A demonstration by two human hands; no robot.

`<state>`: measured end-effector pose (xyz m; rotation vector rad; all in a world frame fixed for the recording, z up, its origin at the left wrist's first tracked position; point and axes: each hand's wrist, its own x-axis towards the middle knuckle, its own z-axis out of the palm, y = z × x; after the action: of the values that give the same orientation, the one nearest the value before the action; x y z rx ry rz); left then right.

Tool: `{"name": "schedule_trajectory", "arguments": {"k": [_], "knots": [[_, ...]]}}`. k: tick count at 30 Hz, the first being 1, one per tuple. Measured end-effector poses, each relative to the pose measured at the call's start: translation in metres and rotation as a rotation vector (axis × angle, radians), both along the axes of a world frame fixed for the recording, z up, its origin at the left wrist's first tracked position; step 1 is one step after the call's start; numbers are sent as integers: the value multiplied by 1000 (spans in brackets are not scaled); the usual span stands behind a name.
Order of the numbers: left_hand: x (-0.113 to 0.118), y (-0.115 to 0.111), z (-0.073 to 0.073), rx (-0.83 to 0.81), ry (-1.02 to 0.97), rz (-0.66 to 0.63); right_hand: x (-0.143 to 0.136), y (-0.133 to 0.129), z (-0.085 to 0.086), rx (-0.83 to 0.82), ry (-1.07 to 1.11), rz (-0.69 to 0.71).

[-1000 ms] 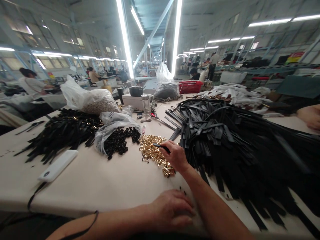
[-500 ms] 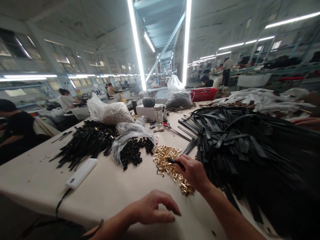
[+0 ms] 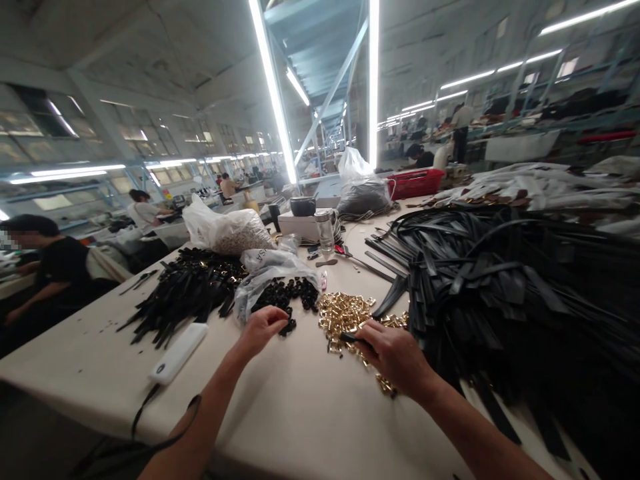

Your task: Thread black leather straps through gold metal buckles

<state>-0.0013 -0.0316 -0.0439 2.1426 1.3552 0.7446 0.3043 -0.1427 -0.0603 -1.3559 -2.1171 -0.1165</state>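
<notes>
My right hand (image 3: 397, 350) is closed around a black strap (image 3: 351, 338), whose short end sticks out past the fingers. It is held over a pile of gold metal buckles (image 3: 343, 312). My left hand (image 3: 261, 331) is at the near edge of a heap of small black loops (image 3: 304, 293), which spills from a clear plastic bag (image 3: 245, 298). Thumb and fingers are pressed together there; whatever is between them is too small to tell. To the right of the right hand lies a large heap of long black straps (image 3: 465, 260).
A white power bank (image 3: 179, 353) with a black cable lies on the left. Behind it are black straps with gold buckles (image 3: 187, 293). A glass bottle (image 3: 325, 233), scissors (image 3: 345, 251) and a red basket (image 3: 417, 183) stand farther back. A person (image 3: 55, 267) sits at the left.
My left hand has moved forward and left from the near table to the black loops, its fingers coming together. My right hand stays over the buckles with the strap. The view has shifted slightly.
</notes>
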Motion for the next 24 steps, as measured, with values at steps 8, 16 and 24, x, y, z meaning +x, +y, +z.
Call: {"name": "schedule_trajectory", "arguments": {"k": [8, 16, 24], "knots": [[28, 11, -9, 185, 521, -143, 0, 0, 4, -31, 26, 1], [31, 21, -17, 209, 588, -136, -5, -3, -1, -50, 21, -23], [44, 16, -10, 111, 126, -2, -5, -4, 0, -46, 58, -48]]}}
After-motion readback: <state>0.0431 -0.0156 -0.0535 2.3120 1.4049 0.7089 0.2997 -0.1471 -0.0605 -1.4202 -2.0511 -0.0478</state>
